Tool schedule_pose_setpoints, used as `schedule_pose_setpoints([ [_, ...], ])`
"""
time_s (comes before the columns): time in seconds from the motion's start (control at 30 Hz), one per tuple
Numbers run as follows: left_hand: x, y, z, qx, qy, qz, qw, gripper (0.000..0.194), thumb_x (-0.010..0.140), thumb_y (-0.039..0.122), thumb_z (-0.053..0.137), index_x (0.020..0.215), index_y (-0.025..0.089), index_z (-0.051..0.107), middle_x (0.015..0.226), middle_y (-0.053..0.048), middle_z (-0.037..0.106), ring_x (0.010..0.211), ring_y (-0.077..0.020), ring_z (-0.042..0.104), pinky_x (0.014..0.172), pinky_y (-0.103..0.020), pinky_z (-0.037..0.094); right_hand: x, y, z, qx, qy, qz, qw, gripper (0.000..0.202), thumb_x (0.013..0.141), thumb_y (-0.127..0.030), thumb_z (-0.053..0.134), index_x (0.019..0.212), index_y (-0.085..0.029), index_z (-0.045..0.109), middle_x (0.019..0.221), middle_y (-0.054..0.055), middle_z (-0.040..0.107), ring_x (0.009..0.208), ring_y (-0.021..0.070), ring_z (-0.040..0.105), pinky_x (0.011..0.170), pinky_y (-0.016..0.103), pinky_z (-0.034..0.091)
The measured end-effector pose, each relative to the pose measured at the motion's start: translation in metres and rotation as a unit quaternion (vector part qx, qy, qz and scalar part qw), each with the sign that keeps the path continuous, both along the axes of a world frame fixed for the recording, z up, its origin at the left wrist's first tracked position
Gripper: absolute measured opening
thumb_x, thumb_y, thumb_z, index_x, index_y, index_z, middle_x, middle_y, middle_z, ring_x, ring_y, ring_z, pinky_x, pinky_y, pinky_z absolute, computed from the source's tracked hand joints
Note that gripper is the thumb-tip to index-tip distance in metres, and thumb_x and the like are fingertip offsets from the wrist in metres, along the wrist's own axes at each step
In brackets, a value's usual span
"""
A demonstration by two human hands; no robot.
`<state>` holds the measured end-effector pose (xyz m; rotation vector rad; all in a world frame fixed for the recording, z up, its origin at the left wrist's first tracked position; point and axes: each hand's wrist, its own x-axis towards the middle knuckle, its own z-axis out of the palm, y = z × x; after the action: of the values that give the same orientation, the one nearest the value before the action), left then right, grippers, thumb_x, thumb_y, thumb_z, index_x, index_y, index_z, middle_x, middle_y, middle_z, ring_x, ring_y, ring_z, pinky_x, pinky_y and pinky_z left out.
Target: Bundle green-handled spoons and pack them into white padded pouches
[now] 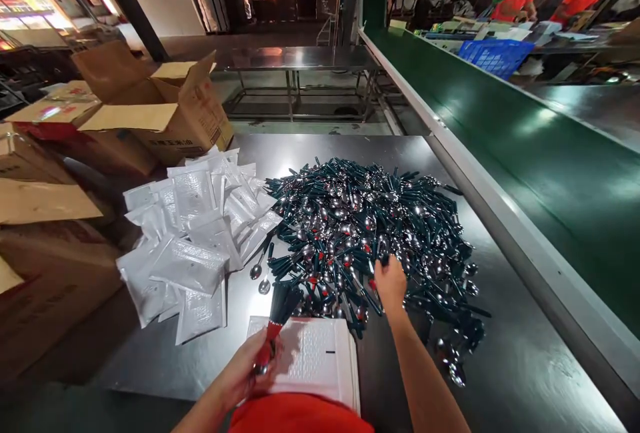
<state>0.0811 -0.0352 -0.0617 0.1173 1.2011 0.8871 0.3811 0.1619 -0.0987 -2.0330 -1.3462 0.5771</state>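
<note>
Green-handled spoons (285, 303): clutching several in left hand (257, 359) at 11 o'clock, curling right hand (391, 283) over spoon heap (360, 219) at 1 o'clock, can't tell if gripping, apparently mid-gathering, calling for untangled pinch.

The left hand (250, 358) curls close in, the right hand (392, 281) farther forward.

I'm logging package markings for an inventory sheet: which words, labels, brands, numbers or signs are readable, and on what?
"玉米油": ends a line on the open brown cardboard box; the characters before it are unclear.
Too small or blurred: that box's other print, and the red print on the closed brown cardboard box beside it.
Also unreadable: tiny dark marks on the white padded envelopes.
</note>
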Motion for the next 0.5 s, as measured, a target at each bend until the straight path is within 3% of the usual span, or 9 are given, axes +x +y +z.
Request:
schedule_pose_setpoints([
  [0.13,0.001,0.002,-0.004,-0.047,-0.024,0.035,0.998,0.06,0.049,0.06,0.085,0.078,0.012,0.064,0.056,0.002,0.056,0.04,-0.0041,0.04,0.035,-0.015,0.021,0.0,-0.002,-0.003,0.06,0.116,-0.077,0.988,0.027,0.094,-0.044,0.044,0.102,-0.019,0.049,0.081,0.002,0.062,0.076,0.0185,0.067,0.072,0.035,0.056],
  [0.27,0.004,0.008,-0.007,-0.023,-0.05,0.033,0.998,0.057,0.053,0.061,0.083,0.075,0.013,0.062,0.052,0.005,0.051,0.035,-0.002,0.033,0.032,-0.015,0.016,-0.042,-0.013,-0.028,0.05,0.184,-0.064,0.98,0.028,0.096,-0.042,0.05,0.089,-0.016,0.056,0.074,-0.001,0.063,0.066,0.013,0.066,0.063,0.029,0.056],
  [0.37,0.002,0.008,-0.004,-0.009,-0.047,0.038,0.998,0.052,0.061,0.059,0.08,0.077,0.013,0.063,0.054,0.003,0.053,0.037,-0.0031,0.038,0.033,-0.014,0.019,-0.069,-0.023,-0.043,0.005,0.157,-0.02,0.987,0.025,0.094,-0.038,0.058,0.088,-0.014,0.062,0.079,-0.001,0.065,0.068,0.0121,0.064,0.065,0.029,0.055],
  [0.5,-0.005,0.0,-0.004,-0.008,-0.023,0.057,0.998,0.049,0.065,0.057,0.078,0.077,0.012,0.065,0.053,0.002,0.055,0.036,-0.0041,0.039,0.033,-0.015,0.022,-0.077,-0.027,-0.046,-0.055,0.026,0.062,0.996,0.016,0.092,-0.028,0.061,0.101,-0.015,0.064,0.102,0.005,0.066,0.092,0.0182,0.064,0.084,0.039,0.053],
])
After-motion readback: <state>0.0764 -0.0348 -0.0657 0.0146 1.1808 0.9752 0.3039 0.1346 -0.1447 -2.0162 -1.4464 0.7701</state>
